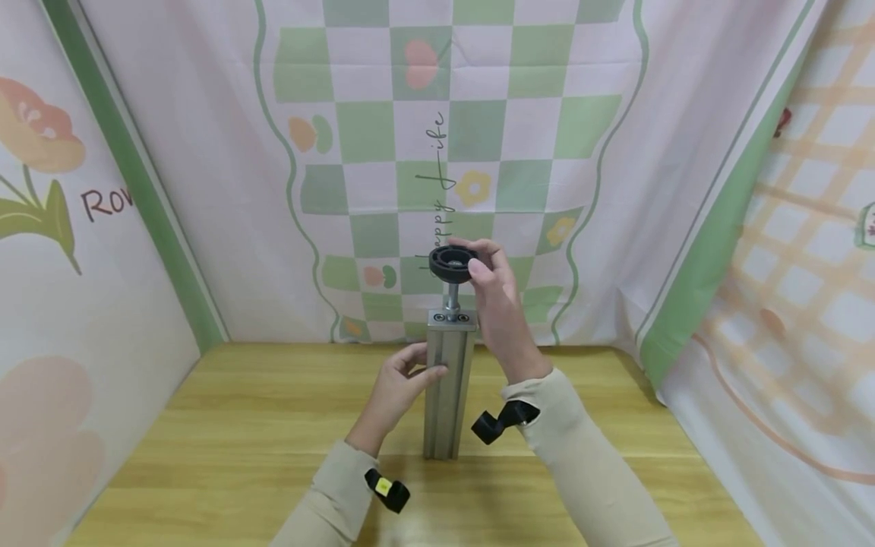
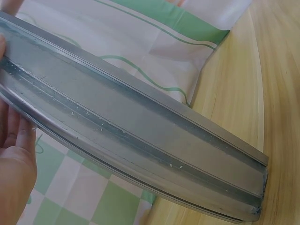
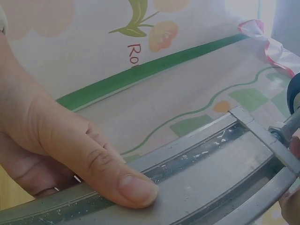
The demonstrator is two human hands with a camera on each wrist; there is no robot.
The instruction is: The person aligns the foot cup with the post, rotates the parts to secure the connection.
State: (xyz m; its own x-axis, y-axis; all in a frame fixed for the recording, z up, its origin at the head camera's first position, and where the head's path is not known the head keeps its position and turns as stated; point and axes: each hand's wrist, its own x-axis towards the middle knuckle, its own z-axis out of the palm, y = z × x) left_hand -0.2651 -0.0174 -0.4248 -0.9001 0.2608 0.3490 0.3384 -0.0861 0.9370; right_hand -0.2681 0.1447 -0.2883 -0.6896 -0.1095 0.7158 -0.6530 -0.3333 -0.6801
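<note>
An aluminium profile [image 1: 443, 403] stands upright on the wooden table, grooves running along its length. A metal plate [image 1: 447, 322] with screws caps its top. Out of this plate rises a threaded bolt [image 3: 294, 123] with a hex nut, carrying a black round levelling foot [image 1: 440, 267]. My right hand [image 1: 501, 304] holds the foot's rim between thumb and fingers. Lower down, my left hand [image 1: 399, 384] grips the profile from the left, its thumb [image 3: 136, 190] across the front face. In the left wrist view, the profile [image 2: 140, 126] reaches down to the table.
The wooden table [image 1: 260, 425] extends around the profile. Behind it hangs a green-and-white checkered curtain [image 1: 369, 129]. More printed cloth [image 1: 41, 304] hangs on the left, and an orange-plaid cloth [image 1: 807, 251] on the right. Each sleeve carries a black wrist mount [image 1: 495, 424].
</note>
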